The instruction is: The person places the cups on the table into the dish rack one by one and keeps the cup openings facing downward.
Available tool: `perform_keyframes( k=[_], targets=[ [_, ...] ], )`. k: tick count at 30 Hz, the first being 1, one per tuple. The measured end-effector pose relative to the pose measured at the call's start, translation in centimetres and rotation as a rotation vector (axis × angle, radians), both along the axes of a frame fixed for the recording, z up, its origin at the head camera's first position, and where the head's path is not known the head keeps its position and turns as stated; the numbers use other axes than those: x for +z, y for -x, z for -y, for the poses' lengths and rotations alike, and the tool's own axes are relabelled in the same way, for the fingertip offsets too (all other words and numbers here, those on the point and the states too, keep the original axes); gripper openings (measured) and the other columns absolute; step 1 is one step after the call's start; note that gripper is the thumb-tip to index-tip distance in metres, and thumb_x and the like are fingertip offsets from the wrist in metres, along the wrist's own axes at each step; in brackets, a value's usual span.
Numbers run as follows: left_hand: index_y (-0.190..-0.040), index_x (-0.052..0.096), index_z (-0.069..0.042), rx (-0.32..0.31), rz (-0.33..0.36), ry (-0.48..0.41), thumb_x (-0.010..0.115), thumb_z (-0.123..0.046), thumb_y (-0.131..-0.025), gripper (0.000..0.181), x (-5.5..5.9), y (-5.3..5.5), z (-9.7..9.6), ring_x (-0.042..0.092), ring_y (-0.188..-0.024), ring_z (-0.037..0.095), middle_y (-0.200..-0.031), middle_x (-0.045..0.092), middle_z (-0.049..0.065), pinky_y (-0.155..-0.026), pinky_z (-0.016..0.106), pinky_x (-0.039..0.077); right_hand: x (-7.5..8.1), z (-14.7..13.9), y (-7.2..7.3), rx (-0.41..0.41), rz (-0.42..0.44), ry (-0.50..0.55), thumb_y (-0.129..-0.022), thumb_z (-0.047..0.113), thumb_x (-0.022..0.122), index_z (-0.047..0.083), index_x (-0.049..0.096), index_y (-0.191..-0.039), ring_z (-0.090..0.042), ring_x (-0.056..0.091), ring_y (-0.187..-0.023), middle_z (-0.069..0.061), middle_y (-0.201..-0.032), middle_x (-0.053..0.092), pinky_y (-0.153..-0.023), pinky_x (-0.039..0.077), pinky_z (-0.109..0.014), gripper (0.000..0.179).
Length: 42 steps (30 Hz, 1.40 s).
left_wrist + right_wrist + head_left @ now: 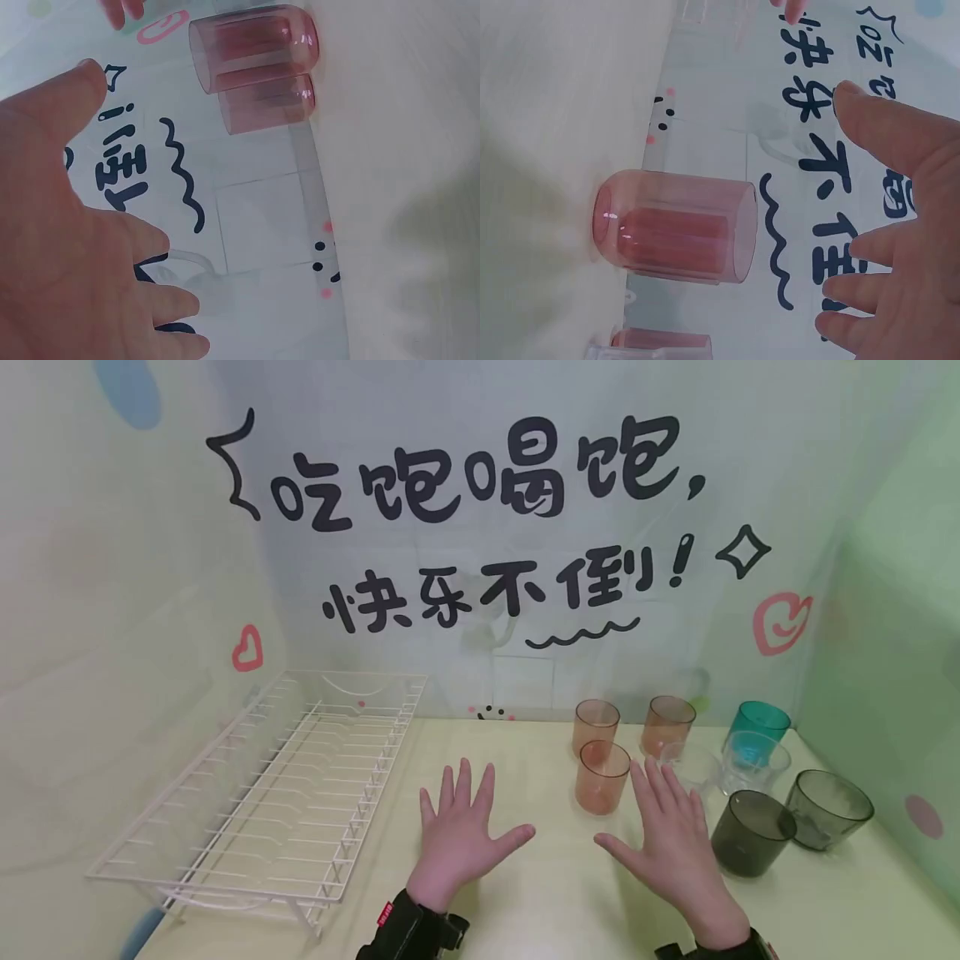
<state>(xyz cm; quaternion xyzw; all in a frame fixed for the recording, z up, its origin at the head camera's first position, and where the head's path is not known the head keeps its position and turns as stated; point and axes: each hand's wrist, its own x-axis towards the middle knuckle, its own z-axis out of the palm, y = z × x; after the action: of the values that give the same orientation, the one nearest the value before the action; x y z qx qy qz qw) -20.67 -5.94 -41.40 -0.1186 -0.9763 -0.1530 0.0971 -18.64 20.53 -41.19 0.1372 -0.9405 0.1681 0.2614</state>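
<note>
Both hands hover over the pale table with fingers spread and hold nothing. My left hand (459, 843) is between the white wire rack and the glasses. The right hand (667, 847) is beside the group of glasses, its fingertips overlapping a clear glass (688, 768) in the head view. Nearest to it on the left stands a pink glass (602, 781), also upright in front of the right palm in the right wrist view. Two more pink glasses (597, 718) (667, 722) stand behind. A dark grey glass (752, 837) is right of the right hand.
A white wire dish rack (341, 793) stands at the left of the table (540, 902). At the right are a teal glass (759, 722), another clear glass (752, 768) and a wide smoky glass (832, 810). A printed backdrop (465, 410) rises behind the table.
</note>
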Motion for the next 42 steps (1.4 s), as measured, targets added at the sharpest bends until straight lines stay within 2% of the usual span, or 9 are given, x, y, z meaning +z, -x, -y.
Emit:
perform_keyframes(
  k=[4,14,19,25,29,34,38,42],
  targets=[
    [-0.144,0.016,-0.021,-0.024,0.0,-0.016,0.028,-0.084,-0.069,0.099,0.7,-0.4,-0.3,-0.002,-0.135,0.035,-0.149,0.004,0.014,-0.1,0.062,-0.001,0.6,0.4,1.1,0.032,-0.067,-0.033,-0.066,0.056,0.068,0.011,0.026,-0.141,-0.036,0.018,-0.132,-0.02,-0.141,0.029,-0.099,0.011,-0.063,0.097],
    [-0.144,0.017,-0.018,-0.054,-0.021,-0.08,0.039,-0.083,-0.066,0.104,0.7,0.2,-1.1,0.004,-0.135,0.035,-0.149,0.011,0.016,-0.101,0.061,0.004,1.1,0.5,3.7,0.079,-0.176,-0.069,-0.062,0.043,0.076,0.002,0.039,-0.131,-0.04,0.036,-0.119,-0.021,-0.128,0.043,-0.103,0.014,-0.055,0.088],
    [-0.144,0.019,-0.017,-0.068,-0.04,-0.118,0.047,-0.082,-0.061,0.109,0.0,0.7,-1.5,0.012,-0.134,0.037,-0.147,0.017,0.017,-0.101,0.06,0.009,0.3,0.5,4.8,0.103,-0.156,-0.054,-0.063,0.039,0.077,0.0,0.041,-0.129,-0.037,0.041,-0.114,-0.02,-0.122,0.049,-0.103,0.018,-0.053,0.084],
    [-0.143,0.021,-0.015,-0.077,-0.061,-0.135,0.053,-0.081,-0.058,0.112,-0.8,1.2,-1.9,0.016,-0.133,0.038,-0.146,0.021,0.017,-0.101,0.059,0.012,-0.8,0.6,5.7,0.098,-0.105,-0.051,-0.063,0.037,0.077,0.002,0.045,-0.124,-0.034,0.045,-0.11,-0.016,-0.119,0.052,-0.101,0.022,-0.052,0.077],
    [-0.143,0.02,-0.014,-0.071,-0.048,-0.134,0.055,-0.08,-0.056,0.115,-1.1,1.5,-2.1,0.016,-0.133,0.037,-0.146,0.022,0.016,-0.102,0.058,0.012,-1.4,0.8,6.0,0.097,-0.1,-0.065,-0.064,0.036,0.077,0.002,0.048,-0.121,-0.034,0.047,-0.108,-0.015,-0.117,0.053,-0.099,0.027,-0.05,0.073],
    [-0.143,0.02,-0.012,-0.073,-0.035,-0.138,0.055,-0.08,-0.056,0.116,-1.4,1.6,-2.4,0.016,-0.133,0.036,-0.146,0.022,0.015,-0.103,0.057,0.012,-2.0,0.8,6.2,0.086,-0.086,-0.087,-0.065,0.035,0.076,0.003,0.048,-0.122,-0.032,0.048,-0.105,-0.013,-0.111,0.055,-0.1,0.026,-0.047,0.071],
    [-0.143,0.019,-0.013,-0.077,-0.033,-0.14,0.056,-0.08,-0.055,0.116,-1.6,1.6,-2.5,0.016,-0.133,0.036,-0.146,0.022,0.015,-0.103,0.056,0.012,-2.4,0.8,6.4,0.066,-0.069,-0.102,-0.067,0.034,0.075,0.004,0.047,-0.124,-0.029,0.049,-0.102,-0.012,-0.107,0.057,-0.095,0.034,-0.043,0.07],
    [-0.143,0.021,-0.013,-0.086,-0.039,-0.147,0.06,-0.076,-0.056,0.115,-1.8,1.6,-2.6,0.017,-0.133,0.036,-0.145,0.023,0.016,-0.102,0.057,0.013,-2.6,0.9,6.6,0.054,-0.088,-0.12,-0.068,0.031,0.074,0.005,0.05,-0.122,-0.028,0.051,-0.097,-0.01,-0.101,0.059,-0.088,0.039,-0.041,0.065]
  ],
)
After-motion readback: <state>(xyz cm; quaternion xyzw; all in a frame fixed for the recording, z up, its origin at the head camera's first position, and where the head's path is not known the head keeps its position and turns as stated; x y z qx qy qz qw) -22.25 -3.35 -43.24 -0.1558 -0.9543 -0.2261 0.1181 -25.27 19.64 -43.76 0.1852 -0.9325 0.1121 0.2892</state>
